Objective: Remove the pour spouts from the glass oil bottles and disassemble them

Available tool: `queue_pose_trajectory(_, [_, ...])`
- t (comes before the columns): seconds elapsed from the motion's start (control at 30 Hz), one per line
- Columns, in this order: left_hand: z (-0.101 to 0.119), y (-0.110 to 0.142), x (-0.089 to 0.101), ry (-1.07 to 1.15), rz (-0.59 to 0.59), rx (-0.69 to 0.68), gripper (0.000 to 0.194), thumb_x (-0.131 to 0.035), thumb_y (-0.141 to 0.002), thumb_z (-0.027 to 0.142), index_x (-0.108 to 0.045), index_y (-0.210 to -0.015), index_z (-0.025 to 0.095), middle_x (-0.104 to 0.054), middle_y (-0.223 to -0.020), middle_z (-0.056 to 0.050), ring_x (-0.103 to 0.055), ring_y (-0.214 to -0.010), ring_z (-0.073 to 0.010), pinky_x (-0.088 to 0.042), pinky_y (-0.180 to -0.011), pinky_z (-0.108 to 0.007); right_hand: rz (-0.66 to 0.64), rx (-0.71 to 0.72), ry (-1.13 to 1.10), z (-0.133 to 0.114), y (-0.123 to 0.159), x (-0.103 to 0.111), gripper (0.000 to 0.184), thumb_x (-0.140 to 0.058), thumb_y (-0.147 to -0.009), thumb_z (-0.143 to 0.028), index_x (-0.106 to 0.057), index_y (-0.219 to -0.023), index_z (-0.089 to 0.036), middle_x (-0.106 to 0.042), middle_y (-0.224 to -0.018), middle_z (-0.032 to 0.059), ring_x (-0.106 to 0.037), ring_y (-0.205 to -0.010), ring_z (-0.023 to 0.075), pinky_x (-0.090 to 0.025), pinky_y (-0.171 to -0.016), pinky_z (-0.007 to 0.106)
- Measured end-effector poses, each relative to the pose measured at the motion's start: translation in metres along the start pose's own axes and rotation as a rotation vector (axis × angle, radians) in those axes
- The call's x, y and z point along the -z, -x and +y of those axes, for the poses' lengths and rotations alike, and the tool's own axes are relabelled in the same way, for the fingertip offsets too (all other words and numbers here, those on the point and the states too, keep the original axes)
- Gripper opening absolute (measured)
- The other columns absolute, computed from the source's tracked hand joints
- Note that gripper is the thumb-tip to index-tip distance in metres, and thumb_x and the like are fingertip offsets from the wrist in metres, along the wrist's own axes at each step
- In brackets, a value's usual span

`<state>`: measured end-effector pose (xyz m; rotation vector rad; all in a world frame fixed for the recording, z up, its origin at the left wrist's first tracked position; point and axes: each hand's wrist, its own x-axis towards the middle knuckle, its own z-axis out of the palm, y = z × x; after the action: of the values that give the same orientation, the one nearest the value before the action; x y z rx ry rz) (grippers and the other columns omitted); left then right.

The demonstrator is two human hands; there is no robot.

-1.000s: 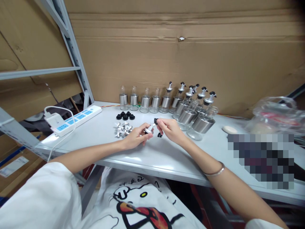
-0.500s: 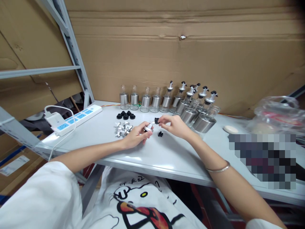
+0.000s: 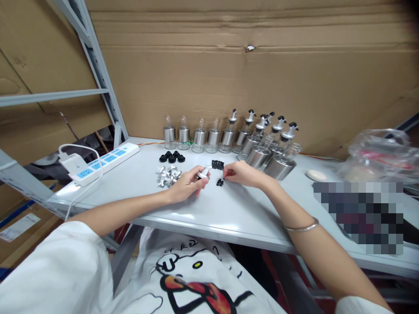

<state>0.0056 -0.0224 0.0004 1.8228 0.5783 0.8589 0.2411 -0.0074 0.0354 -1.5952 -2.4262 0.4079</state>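
My left hand [image 3: 186,185] is closed round a silver bottle pourer [image 3: 203,173], its spout tipped up to the right and a dark part at its base among the fingers. Just right of the spout is a row of black flip caps [image 3: 218,164] on the table. My right hand [image 3: 240,173] reaches down beside a few tiny black pieces [image 3: 219,182], thumb and fingertips pinched together. A dark speck shows at those fingertips, too small to make out. Left of my left hand lie a heap of silver pourers [image 3: 168,175] and several black stoppers [image 3: 172,157].
Glass-and-steel bottles [image 3: 199,137] stand along the back, some topped with pourers. A white power strip [image 3: 106,162] with a plugged-in charger lies at the left. A pale oval object [image 3: 316,175] and a clear plastic bag [image 3: 376,157] are at the right. Cardboard [image 3: 229,78] backs the table [image 3: 196,218].
My right hand has left the spout tip and moved right and down to the tiny black pieces, uncovering the row of flip caps. My left hand keeps hold of the pourer, nearly still.
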Motion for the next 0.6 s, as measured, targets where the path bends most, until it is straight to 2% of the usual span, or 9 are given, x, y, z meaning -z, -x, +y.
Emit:
queue_pose_trajectory(0.13, [0.0005, -0.0003, 0.0003, 0.003, -0.006, -0.002, 0.047, -0.052, -0.084, 0.059, -0.05, -0.105, 0.016, -0.052, -0.068, 0.005, -0.051, -0.046, -0.0055, -0.039, -0.051, -0.02, -0.02, -0.01, 0.031, -0.0041, -0.0002, 0.0, 0.014, -0.061, -0.072, -0.009, -0.071, -0.078, -0.017, -0.069, -0.07, 0.0001, -0.06, -0.064, 0.0131, -0.044, -0.064, 0.021])
queue_pose_trajectory(0.4, [0.0002, 0.0002, 0.0001, 0.011, -0.011, -0.015, 0.043, -0.053, -0.085, 0.055, -0.05, -0.103, 0.016, -0.052, -0.068, 0.005, -0.05, -0.046, -0.0051, -0.039, -0.05, -0.019, -0.062, 0.023, 0.048, -0.0086, 0.0019, -0.0008, 0.029, -0.056, -0.071, 0.0, -0.072, -0.09, -0.016, -0.072, -0.082, 0.0021, -0.064, -0.072, 0.014, -0.046, -0.067, 0.02])
queue_pose_trajectory(0.6, [0.0, 0.0005, 0.0002, 0.011, -0.01, -0.009, 0.046, -0.053, -0.084, 0.057, -0.05, -0.103, 0.015, -0.052, -0.067, 0.005, -0.05, -0.046, -0.0053, -0.038, -0.049, -0.019, -0.077, 0.074, 0.029, -0.0058, 0.0002, -0.0062, 0.032, -0.051, -0.071, 0.001, -0.072, -0.088, -0.016, -0.072, -0.082, 0.0022, -0.063, -0.073, 0.0137, -0.044, -0.068, 0.02])
